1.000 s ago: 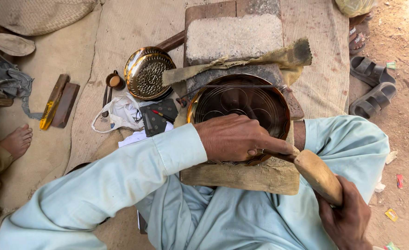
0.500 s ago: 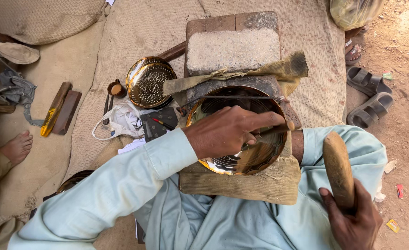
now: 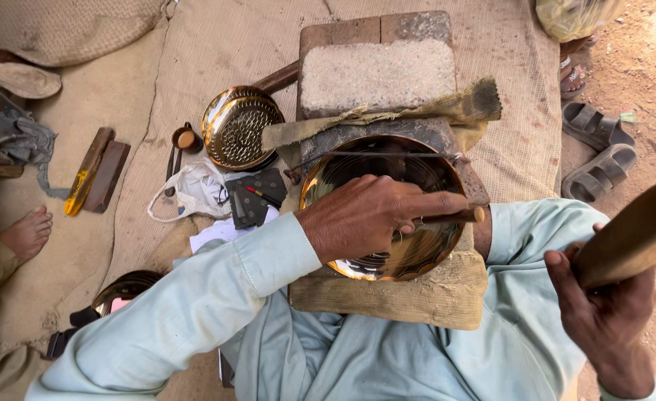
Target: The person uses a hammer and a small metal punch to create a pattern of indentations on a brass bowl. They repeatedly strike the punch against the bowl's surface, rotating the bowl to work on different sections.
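The left hand (image 3: 369, 219) is closed around a thin wooden-handled punch (image 3: 450, 217), pinched between thumb and fingers and laid across the shiny round brass bowl (image 3: 409, 256). The bowl sits on a worn wooden block (image 3: 417, 297) in the person's lap, against the near edge of the woven mat (image 3: 216, 44). The right hand (image 3: 602, 312) grips a smooth wooden mallet (image 3: 636, 230) — raised, well apart from the bowl. A patterned brass pan (image 3: 240, 128) lies on the mat beside a grey stone slab (image 3: 376, 74).
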